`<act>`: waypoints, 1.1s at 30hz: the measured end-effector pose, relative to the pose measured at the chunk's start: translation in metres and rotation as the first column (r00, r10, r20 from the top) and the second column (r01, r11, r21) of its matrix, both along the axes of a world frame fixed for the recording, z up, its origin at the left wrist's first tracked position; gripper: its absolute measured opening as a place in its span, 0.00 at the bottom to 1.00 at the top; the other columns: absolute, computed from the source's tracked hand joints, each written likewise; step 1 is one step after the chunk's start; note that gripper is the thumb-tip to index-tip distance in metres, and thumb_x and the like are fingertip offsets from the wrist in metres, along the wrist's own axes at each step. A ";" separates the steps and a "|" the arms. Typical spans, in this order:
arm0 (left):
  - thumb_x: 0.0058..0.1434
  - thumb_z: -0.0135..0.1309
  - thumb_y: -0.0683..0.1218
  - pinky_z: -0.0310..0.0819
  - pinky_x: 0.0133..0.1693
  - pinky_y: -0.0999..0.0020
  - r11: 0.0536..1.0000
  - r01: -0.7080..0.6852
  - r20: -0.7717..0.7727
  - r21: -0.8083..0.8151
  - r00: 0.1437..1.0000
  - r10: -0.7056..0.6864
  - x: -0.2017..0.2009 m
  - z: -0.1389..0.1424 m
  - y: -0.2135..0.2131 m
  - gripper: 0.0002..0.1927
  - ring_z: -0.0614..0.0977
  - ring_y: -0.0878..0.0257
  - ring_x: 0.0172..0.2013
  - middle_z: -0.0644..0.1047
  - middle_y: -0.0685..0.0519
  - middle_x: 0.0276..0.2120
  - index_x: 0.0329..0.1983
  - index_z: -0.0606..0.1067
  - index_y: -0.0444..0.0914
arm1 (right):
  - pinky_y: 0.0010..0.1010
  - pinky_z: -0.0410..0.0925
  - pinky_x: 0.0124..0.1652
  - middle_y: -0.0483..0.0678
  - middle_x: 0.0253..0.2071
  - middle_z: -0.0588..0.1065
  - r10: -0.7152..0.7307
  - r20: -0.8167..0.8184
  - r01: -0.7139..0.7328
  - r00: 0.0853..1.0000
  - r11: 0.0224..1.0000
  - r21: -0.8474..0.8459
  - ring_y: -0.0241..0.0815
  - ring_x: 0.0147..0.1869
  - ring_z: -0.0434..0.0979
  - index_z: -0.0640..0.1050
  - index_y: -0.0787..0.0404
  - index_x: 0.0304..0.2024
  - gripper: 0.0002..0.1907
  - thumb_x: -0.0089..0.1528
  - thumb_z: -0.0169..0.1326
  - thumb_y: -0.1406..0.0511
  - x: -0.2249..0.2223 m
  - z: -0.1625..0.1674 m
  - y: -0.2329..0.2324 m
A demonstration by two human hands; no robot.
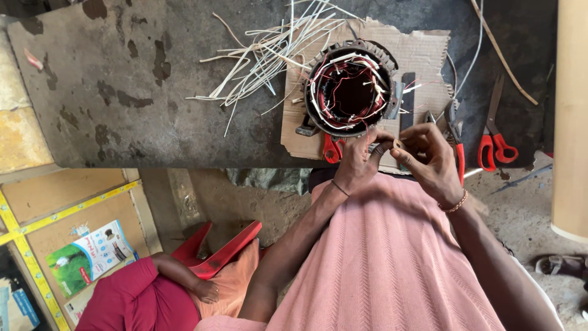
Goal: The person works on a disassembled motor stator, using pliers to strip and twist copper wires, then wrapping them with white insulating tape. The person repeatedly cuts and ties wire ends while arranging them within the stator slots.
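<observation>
Head view looks down on a small pale piece [397,143], perhaps a wire end or a scrap of sleeve, too small to tell, pinched between both hands just in front of a motor stator [350,87] wound with red and white wire. The left hand [361,160] closes thumb and fingertips on one end; the right hand [429,160] grips the other end the same way, so both are clenched on that piece and touching each other. The stator sits on a torn sheet of cardboard [422,52] at the near edge of a dark, stained table [122,92]. Thin red leads hang from the winding toward the hands, and I judge that a tug or a snag on a finger could break one or pull it out of its slot; the small piece could also slip and drop into the lap. A loose heap of pale insulation strips [263,55] lies just left of the stator. Red-handled pliers [332,149] lie under the left hand, red-handled scissors [497,144] well to the right, crowding the table edge. Below left, another person's arm in a dark red sleeve [131,294] rests on a red plastic chair [217,251].
</observation>
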State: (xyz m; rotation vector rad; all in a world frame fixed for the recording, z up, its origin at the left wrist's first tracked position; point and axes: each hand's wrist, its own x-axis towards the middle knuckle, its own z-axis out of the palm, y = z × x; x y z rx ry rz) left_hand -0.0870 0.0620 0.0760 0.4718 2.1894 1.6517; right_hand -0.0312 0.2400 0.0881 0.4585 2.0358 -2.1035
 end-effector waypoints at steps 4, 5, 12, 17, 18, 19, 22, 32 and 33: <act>0.66 0.56 0.39 0.76 0.45 0.61 0.991 0.015 -0.166 -0.130 0.985 -0.037 0.001 0.003 0.003 0.06 0.85 0.53 0.41 0.82 0.47 0.37 0.46 0.77 0.36 | 0.24 0.74 0.40 0.49 0.40 0.80 -0.064 -0.021 0.067 0.998 0.975 0.211 0.33 0.41 0.79 0.77 0.64 0.47 0.16 0.62 0.66 0.64 0.007 0.008 -0.018; 0.67 0.56 0.39 0.76 0.50 0.60 0.997 0.006 -0.203 -0.079 0.979 -0.022 0.001 0.004 0.004 0.06 0.85 0.53 0.43 0.82 0.47 0.40 0.46 0.76 0.36 | 0.25 0.73 0.40 0.50 0.39 0.80 -0.076 -0.061 0.091 0.995 0.950 0.300 0.35 0.41 0.79 0.78 0.65 0.47 0.15 0.62 0.67 0.65 0.013 0.013 -0.021; 0.67 0.54 0.35 0.78 0.46 0.64 0.984 0.180 -0.106 -0.001 0.978 -0.179 -0.008 0.000 -0.003 0.07 0.84 0.57 0.40 0.79 0.52 0.36 0.45 0.75 0.38 | 0.20 0.70 0.31 0.48 0.43 0.77 -0.182 -0.444 0.306 0.877 0.925 0.225 0.30 0.35 0.77 0.75 0.61 0.56 0.17 0.68 0.67 0.70 0.051 0.046 0.036; 0.62 0.52 0.32 0.78 0.44 0.64 0.908 0.419 -0.200 -0.013 0.888 -0.413 -0.025 -0.008 -0.009 0.11 0.82 0.60 0.37 0.78 0.54 0.33 0.43 0.75 0.38 | 0.30 0.71 0.32 0.49 0.43 0.78 0.366 -0.299 -0.061 0.881 0.716 0.696 0.39 0.35 0.78 0.77 0.57 0.51 0.22 0.56 0.70 0.65 0.025 0.030 0.049; 0.60 0.51 0.31 0.76 0.42 0.63 0.892 0.452 -0.208 -0.024 0.870 -0.447 -0.029 -0.009 -0.010 0.11 0.81 0.59 0.36 0.77 0.53 0.32 0.42 0.75 0.38 | 0.31 0.71 0.33 0.49 0.44 0.78 0.474 -0.301 -0.106 0.828 0.658 0.745 0.42 0.37 0.80 0.76 0.57 0.52 0.24 0.55 0.69 0.64 0.019 0.028 0.047; 0.59 0.51 0.31 0.74 0.41 0.62 0.877 0.478 -0.224 -0.038 0.852 -0.474 -0.033 -0.010 -0.010 0.11 0.80 0.59 0.35 0.76 0.53 0.31 0.41 0.75 0.38 | 0.33 0.72 0.33 0.49 0.45 0.78 0.581 -0.298 -0.140 0.757 0.591 0.795 0.45 0.40 0.81 0.76 0.57 0.53 0.26 0.54 0.68 0.63 0.011 0.026 0.047; 0.57 0.50 0.30 0.74 0.40 0.63 0.836 0.548 -0.189 -0.023 0.819 -0.542 -0.041 -0.012 -0.010 0.12 0.80 0.58 0.35 0.76 0.53 0.32 0.40 0.74 0.37 | 0.37 0.73 0.39 0.48 0.48 0.76 0.704 -0.384 -0.176 0.597 0.582 0.794 0.45 0.42 0.79 0.74 0.60 0.57 0.29 0.55 0.66 0.59 -0.008 0.021 0.048; 0.59 0.48 0.32 0.76 0.41 0.64 0.832 0.553 -0.155 -0.041 0.819 -0.552 -0.042 -0.010 -0.009 0.12 0.81 0.60 0.36 0.77 0.53 0.32 0.41 0.75 0.38 | 0.35 0.73 0.32 0.48 0.44 0.79 0.782 -0.458 -0.169 0.422 0.565 0.808 0.44 0.38 0.81 0.79 0.58 0.49 0.19 0.53 0.59 0.66 0.008 0.031 0.042; 0.59 0.47 0.31 0.75 0.42 0.63 0.839 0.543 -0.173 -0.042 0.823 -0.541 -0.042 -0.009 -0.010 0.12 0.81 0.60 0.36 0.77 0.53 0.32 0.42 0.75 0.38 | 0.35 0.74 0.33 0.48 0.42 0.78 0.776 -0.498 -0.167 0.387 0.590 0.790 0.44 0.37 0.81 0.80 0.58 0.48 0.19 0.54 0.60 0.65 0.021 0.040 0.043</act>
